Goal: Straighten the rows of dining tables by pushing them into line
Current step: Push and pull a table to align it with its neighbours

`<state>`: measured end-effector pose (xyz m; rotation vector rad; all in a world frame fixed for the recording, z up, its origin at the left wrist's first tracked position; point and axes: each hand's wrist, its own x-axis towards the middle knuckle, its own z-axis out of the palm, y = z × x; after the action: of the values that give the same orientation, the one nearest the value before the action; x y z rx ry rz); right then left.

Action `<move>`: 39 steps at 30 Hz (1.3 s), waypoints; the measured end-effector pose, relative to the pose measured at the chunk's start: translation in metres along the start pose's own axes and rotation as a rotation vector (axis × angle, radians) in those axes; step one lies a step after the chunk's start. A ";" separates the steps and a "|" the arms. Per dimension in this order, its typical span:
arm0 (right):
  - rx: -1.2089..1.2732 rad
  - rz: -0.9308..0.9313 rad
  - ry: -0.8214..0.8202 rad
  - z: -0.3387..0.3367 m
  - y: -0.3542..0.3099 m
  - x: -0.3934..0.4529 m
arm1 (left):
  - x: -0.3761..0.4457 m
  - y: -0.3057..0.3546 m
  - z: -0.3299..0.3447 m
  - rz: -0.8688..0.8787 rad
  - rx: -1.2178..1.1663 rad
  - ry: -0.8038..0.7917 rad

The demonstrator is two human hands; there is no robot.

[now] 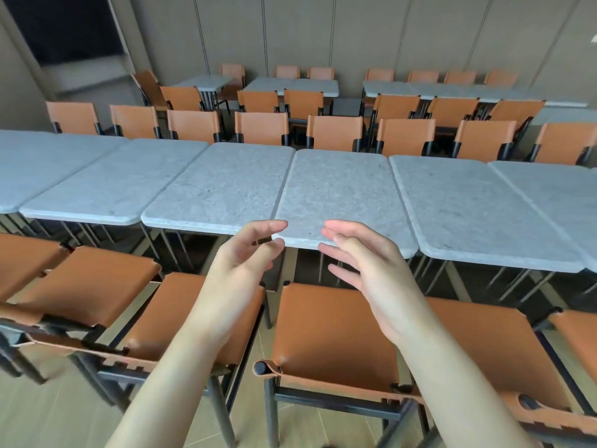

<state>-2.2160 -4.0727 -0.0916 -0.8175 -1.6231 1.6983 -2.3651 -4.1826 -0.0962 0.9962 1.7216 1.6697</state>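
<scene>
Both your hands are out in front now, reaching over the tan leather chair seat with the black metal frame point(336, 321) toward the near edge of the pale grey speckled stone-topped counter point(336, 195) in the middle of the row. Your left hand point(239, 263) is loosely cupped, fingers relaxed and holding nothing, its fingertips right at the near left corner of that counter; whether they touch the edge yet I can't tell. Your right hand point(358, 263) is just as slack in its grip, palm turned inward, fingers straight-ish, hovering at the near edge and gripping nothing. Look at the line: this counter's near edge sits a touch closer to you than that of the matching grey stone-topped counter on its left point(219, 189), though the wide lens bends everything, so judge it by the seam between the two tops. My read is that the push is about to start and the row is still uneven. Plant both palms flat against the near edge, well apart toward the two corners, so the top goes straight back instead of twisting. Push low and steady; those thin black legs could catch on the tiled floor and a stone top looks heavy, so expect a jerky start. Watch the row of tan chairs on the far side point(334, 132), which stand just behind the far edge and could get bumped. Ease off once the near edges meet flush.
</scene>
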 end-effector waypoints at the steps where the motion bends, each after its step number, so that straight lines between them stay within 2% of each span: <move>1: 0.002 0.000 -0.004 0.004 -0.001 -0.007 | -0.006 0.003 -0.006 0.004 0.004 0.000; 14: 0.031 -0.043 -0.081 0.072 -0.015 -0.045 | -0.060 0.033 -0.081 0.023 0.078 0.070; 24: 0.035 -0.037 -0.166 0.122 -0.009 -0.050 | -0.082 0.024 -0.125 -0.014 0.127 0.123; 39: 0.134 0.084 -0.296 0.211 0.023 0.037 | -0.029 -0.006 -0.207 -0.151 0.293 0.212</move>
<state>-2.4074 -4.1704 -0.1053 -0.5980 -1.6613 2.0419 -2.5151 -4.3280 -0.0867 0.8117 2.1717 1.4990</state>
